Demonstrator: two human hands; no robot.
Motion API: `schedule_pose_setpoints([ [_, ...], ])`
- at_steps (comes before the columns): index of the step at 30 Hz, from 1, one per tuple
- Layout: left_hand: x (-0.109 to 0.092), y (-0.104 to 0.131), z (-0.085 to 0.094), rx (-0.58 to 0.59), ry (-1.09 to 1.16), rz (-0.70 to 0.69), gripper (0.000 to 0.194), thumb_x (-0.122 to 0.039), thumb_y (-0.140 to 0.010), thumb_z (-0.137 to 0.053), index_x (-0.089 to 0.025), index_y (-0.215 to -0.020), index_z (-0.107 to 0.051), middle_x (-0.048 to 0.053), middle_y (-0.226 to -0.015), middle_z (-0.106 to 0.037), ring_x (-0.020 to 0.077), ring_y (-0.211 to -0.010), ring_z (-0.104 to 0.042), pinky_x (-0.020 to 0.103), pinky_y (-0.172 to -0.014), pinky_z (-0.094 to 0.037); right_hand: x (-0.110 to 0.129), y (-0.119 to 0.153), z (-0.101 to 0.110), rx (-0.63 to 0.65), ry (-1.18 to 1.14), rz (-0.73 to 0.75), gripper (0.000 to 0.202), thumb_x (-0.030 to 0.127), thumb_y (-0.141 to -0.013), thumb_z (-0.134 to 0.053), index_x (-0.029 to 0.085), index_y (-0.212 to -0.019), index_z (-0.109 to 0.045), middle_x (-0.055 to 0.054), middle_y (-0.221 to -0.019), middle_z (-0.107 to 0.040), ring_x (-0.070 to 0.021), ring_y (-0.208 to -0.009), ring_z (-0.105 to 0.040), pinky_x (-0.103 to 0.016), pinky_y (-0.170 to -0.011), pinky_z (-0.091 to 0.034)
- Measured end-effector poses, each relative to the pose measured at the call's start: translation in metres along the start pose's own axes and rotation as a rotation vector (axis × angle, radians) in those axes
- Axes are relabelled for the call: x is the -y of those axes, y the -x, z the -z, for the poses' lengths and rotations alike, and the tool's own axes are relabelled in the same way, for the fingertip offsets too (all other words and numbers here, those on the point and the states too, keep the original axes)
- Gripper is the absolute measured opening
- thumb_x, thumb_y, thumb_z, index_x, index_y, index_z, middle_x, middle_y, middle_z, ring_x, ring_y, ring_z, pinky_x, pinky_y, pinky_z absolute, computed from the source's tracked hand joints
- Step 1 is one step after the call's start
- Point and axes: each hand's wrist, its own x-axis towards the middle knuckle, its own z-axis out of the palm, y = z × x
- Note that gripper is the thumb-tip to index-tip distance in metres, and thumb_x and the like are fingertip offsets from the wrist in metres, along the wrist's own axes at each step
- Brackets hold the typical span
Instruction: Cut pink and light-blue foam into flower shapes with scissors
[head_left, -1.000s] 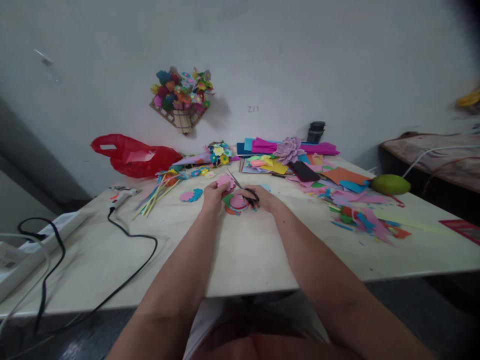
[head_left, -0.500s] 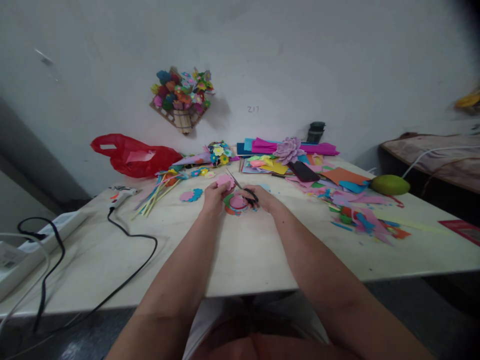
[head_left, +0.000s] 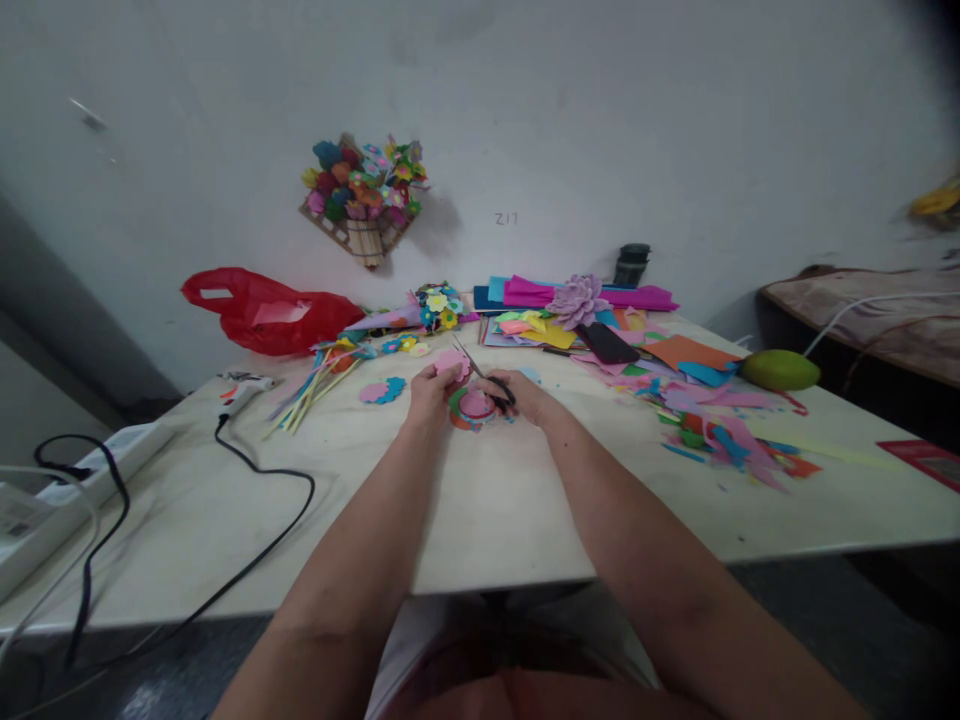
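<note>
Over the worktop [head_left: 502, 520], my left grip [head_left: 431, 388] pinches the pink flower [head_left: 452, 364], while my right grip [head_left: 521, 392] is wrapped round the scissors [head_left: 478, 370]. Their long axis slants forward and leftward beside the flower's right edge; whether they touch, I can't make out.

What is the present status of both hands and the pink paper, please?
Left hand holding pink paper. Right hand holding scissors, blades near paper's edge, contact unclear. Colored cutouts lie close by, between both hands.
</note>
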Motion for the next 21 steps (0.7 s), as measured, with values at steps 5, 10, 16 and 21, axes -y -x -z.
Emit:
schedule_pose_setpoints([
  [5,0.0001,0.0,-0.0006,-0.001,0.007,0.004,0.027,-0.013,-0.054,-0.081,-0.014,-0.073,-0.063,0.003,-0.07,-0.068,0.0129,-0.066,-0.066,0.027,-0.075,-0.054,0.0002,-0.0001,-0.0007,-0.011,0.01,-0.003,0.024,0.036,-0.085,-0.058,0.016,-0.073,-0.054,0.003,-0.054,-0.054,-0.0059,-0.038,-0.044,-0.017,-0.031,-0.025],
  [10,-0.0001,0.0007,-0.0016,-0.013,0.018,-0.004,0.028,-0.011,-0.053,-0.081,-0.015,-0.073,-0.061,0.003,-0.07,-0.067,0.0139,-0.068,-0.066,0.029,-0.077,-0.054,0.0004,0.0006,-0.0009,-0.008,0.019,0.019,0.025,0.036,-0.084,-0.058,0.016,-0.071,-0.053,0.003,-0.053,-0.053,-0.0056,-0.037,-0.043,-0.017,-0.031,-0.025],
  [16,-0.0019,0.0029,-0.0029,-0.004,-0.007,0.019,0.026,-0.012,-0.055,-0.081,-0.013,-0.073,-0.063,0.004,-0.07,-0.067,0.014,-0.064,-0.066,0.03,-0.076,-0.054,0.0005,0.0012,-0.0014,-0.005,0.026,0.022,0.025,0.038,-0.083,-0.058,0.016,-0.07,-0.053,0.003,-0.054,-0.053,-0.0058,-0.038,-0.044,-0.017,-0.031,-0.025],
  [21,-0.0034,0.0038,-0.0049,-0.02,-0.014,0.043,0.028,-0.014,-0.053,-0.082,-0.014,-0.074,-0.063,0.004,-0.069,-0.068,0.014,-0.063,-0.065,0.03,-0.072,-0.055,-0.0009,0.0004,-0.0014,0.011,0.047,0.037,0.027,0.04,-0.083,-0.058,0.016,-0.07,-0.053,0.003,-0.054,-0.053,-0.0057,-0.038,-0.044,-0.017,-0.032,-0.026],
])
